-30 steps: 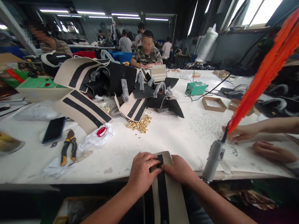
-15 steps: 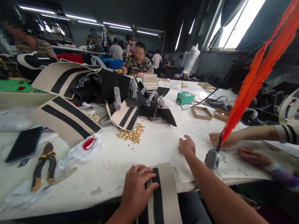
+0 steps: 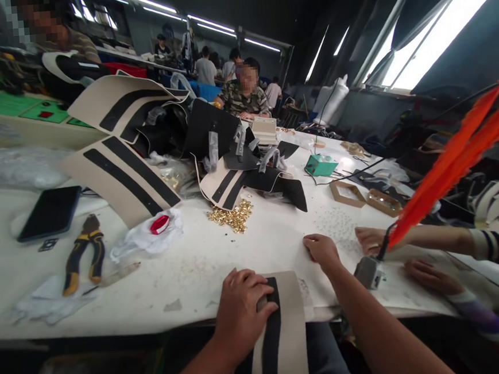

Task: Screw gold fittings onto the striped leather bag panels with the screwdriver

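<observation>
My left hand (image 3: 244,305) rests on a beige panel with black stripes (image 3: 291,316), which lies over the table's front edge and hangs toward my lap. Thumb and fingertips press at one black stripe, holding the panel. My right hand (image 3: 322,251) is low over the white table, its fingers curled together; whatever may be between them is hidden. Just beyond it lie many tiny clear or silvery pieces (image 3: 336,223). A pile of small gold metal fittings (image 3: 234,216) sits farther off, left of my right hand.
Left are pliers (image 3: 84,255), a phone (image 3: 50,213) and a crumpled white cloth (image 3: 147,235). Striped panels (image 3: 121,174) heap up behind. At right, another person's hands (image 3: 427,274) are near a grey device (image 3: 369,271) below an orange-red streamer (image 3: 450,165).
The camera view has turned slightly, so the scene sits farther right. My right hand's fingers look more tucked together. My left hand stays on the panel.
</observation>
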Tool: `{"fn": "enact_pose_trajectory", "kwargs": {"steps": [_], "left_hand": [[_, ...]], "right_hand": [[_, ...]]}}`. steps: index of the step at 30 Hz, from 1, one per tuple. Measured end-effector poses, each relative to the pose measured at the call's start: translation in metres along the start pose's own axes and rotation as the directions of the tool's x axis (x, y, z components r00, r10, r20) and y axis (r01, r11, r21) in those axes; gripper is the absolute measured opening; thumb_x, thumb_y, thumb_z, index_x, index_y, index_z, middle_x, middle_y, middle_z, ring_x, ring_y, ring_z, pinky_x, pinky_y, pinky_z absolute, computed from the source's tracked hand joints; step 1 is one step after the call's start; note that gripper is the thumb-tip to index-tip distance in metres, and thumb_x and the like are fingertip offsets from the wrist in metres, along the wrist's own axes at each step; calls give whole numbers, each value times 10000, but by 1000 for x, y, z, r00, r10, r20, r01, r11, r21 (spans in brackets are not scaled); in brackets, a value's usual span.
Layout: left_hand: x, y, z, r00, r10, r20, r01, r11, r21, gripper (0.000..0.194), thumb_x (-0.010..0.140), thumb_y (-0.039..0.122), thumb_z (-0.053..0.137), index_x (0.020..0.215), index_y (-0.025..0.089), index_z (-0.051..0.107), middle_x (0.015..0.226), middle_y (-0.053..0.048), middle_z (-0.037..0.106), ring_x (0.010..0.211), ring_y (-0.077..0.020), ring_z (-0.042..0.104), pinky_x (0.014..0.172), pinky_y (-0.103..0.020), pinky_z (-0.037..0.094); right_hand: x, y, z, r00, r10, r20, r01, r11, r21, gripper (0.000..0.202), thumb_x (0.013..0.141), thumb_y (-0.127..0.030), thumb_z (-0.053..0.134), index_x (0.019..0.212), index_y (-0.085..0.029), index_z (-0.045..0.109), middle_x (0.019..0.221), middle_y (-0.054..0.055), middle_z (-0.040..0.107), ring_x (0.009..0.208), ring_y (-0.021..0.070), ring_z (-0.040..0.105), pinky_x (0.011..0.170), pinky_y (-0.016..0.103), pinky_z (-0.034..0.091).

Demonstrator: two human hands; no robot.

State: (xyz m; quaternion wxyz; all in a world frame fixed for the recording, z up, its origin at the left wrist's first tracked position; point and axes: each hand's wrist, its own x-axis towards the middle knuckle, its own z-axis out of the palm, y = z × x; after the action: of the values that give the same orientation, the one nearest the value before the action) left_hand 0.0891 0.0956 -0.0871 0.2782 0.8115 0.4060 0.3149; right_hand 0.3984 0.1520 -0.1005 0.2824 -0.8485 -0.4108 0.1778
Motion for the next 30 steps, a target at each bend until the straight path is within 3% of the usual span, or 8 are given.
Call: {"fn": "enact_pose_trajectory", "kwargs": {"steps": [4, 10, 13, 16, 19, 22, 25, 30], "left_hand": [[0, 0, 0, 1000, -13, 9, 13, 1000, -17, 259, 778, 211, 924, 994, 326, 837, 1136, 41, 825, 1225, -304, 648, 1207, -612, 333], [-1, 4, -1, 1000, -9, 11, 9, 1000, -19, 248, 769, 228, 940, 976, 316, 837, 1121, 16, 831, 1179, -301, 665, 1190, -611, 353], [-1, 6, 0, 1000, -7, 14, 7, 1000, -15, 249, 759, 243, 953, 970, 305, 839, 1116, 5, 834, 1173, -308, 665, 1177, -615, 372], [-2, 6, 1, 1000, 0, 8, 0, 1000, -2, 236, 763, 270, 957, 964, 303, 840, 1117, 6, 836, 1171, -302, 662, 1174, -603, 386], [-2, 6, 3, 1000, -4, 12, 4, 1000, 22, 253, 755, 293, 968, 973, 308, 840, 1119, 20, 834, 1179, -287, 660, 1182, -586, 388], [-1, 7, 3, 1000, -8, 25, 7, 999, 41, 270, 752, 307, 975, 985, 307, 840, 1125, 20, 833, 1185, -283, 658, 1183, -577, 387], [0, 8, 3, 999, -2, 38, 0, 999, 50, 255, 774, 320, 964, 996, 302, 839, 1138, 16, 833, 1190, -289, 659, 1179, -580, 380], [1, 8, 3, 999, 15, 51, -20, 996, 82, 239, 815, 323, 932, 1034, 309, 837, 1133, 12, 832, 1187, -282, 660, 1176, -568, 390]], "right_hand": [[-20, 0, -5, 997, -2, 81, 8, 997, -79, 264, 1045, -387, 705, 1195, -170, 720, 1143, 66, 740, 900, 183, 722, 792, 347, 632], [-21, -12, -18, 994, -44, 98, 61, 981, -183, 189, 1019, -354, 721, 1062, -173, 756, 922, 27, 757, 780, 172, 704, 788, 340, 590], [-23, -17, -20, 995, -85, 50, 94, 970, -225, 137, 970, -291, 696, 988, -215, 808, 967, 78, 792, 899, 250, 730, 815, 349, 534], [-30, -23, -24, 988, -156, 22, 156, 961, -229, 209, 958, -294, 635, 955, -224, 832, 1119, 126, 793, 1075, 323, 710, 890, 382, 492], [-46, -31, -29, 969, -237, 62, 244, 959, -141, 261, 962, -326, 601, 1006, -210, 831, 1128, 120, 798, 1021, 292, 727, 944, 377, 486], [-75, -35, -32, 950, -279, 143, 282, 959, -4, 334, 967, -440, 606, 1101, -215, 814, 998, 74, 815, 845, 235, 744, 869, 335, 531], [-112, -34, -31, 928, -266, 261, 232, 960, 154, 394, 934, -529, 641, 1106, -216, 806, 859, 46, 801, 766, 229, 738, 757, 317, 557], [-154, -30, -24, 850, -277, 448, 124, 932, 341, 322, 911, -494, 690, 1028, -219, 811, 811, 33, 776, 777, 229, 714, 741, 317, 539]]}}
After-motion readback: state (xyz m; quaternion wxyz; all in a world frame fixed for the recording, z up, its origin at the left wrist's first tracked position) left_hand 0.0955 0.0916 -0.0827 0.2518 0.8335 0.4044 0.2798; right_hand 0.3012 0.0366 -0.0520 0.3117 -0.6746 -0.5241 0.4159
